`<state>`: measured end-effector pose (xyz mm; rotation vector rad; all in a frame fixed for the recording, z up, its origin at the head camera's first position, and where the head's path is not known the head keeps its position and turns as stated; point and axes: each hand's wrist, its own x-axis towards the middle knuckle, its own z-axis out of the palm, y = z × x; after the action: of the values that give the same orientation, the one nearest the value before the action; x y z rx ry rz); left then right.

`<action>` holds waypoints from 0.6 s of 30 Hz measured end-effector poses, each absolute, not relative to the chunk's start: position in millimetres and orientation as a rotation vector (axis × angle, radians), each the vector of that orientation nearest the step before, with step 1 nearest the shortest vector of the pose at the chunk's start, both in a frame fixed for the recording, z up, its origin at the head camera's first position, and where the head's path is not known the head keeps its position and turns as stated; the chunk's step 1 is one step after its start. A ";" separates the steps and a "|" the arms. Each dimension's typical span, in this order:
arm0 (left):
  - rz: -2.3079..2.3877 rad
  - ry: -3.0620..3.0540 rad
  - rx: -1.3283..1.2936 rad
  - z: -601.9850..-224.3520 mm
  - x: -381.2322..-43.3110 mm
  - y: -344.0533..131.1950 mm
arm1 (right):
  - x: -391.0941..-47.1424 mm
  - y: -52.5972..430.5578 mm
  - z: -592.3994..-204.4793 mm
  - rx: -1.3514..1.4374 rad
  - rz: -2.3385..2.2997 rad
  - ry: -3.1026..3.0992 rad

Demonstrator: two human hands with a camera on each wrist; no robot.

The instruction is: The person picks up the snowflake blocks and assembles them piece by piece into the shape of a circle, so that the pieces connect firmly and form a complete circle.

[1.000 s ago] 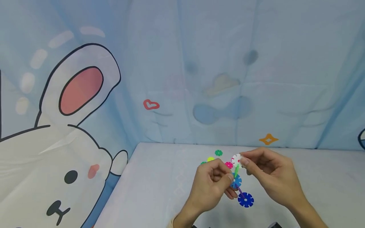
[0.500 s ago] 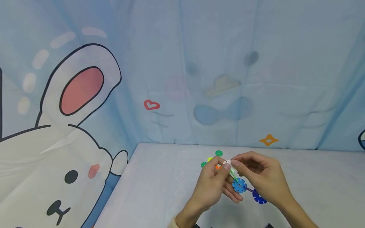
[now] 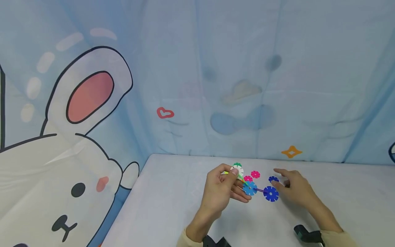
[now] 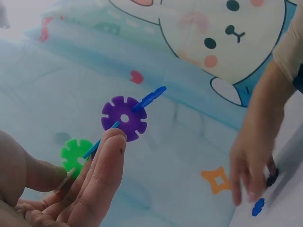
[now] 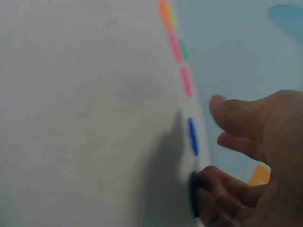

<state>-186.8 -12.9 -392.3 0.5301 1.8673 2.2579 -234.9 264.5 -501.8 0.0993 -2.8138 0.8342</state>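
White disc (image 3: 237, 168) pinched between thumb and fingers, your left hand (image 3: 219, 188) holds a chain (image 3: 253, 189) stretching rightward above the worktop (image 3: 172, 199), through a light-blue disc (image 3: 248, 191) to a dark-blue disc (image 3: 271, 196). Your right hand (image 3: 296, 187), thumb and forefinger spread apart, reaches beside a loose blue disc (image 3: 273, 179). Your left wrist view shows the chain's purple disc (image 4: 112, 124) and green disc (image 4: 72, 150) face-on; the head view shows both edge-on. Your right wrist view shows a dark piece (image 5: 194, 196) by your lower fingers; blur hides whether they hold it. Beyond the chain lie pink discs (image 3: 255, 174).
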 end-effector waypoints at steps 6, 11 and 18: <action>2.256 1.860 0.519 -393.2 -188.1 -11.9 | -241.3 266.1 -522.3 0.136 0.754 -2.840; 2.250 1.858 0.497 -392.7 -187.9 -11.3 | -238.7 268.8 -520.6 0.054 0.783 -2.816; 2.244 1.859 0.518 -392.2 -187.4 -11.8 | -238.3 275.3 -523.9 -0.046 0.693 -2.807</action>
<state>-187.4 -11.8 -392.2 0.5182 1.8587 2.2443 -238.3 275.3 -523.9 -0.0464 -2.8072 0.6934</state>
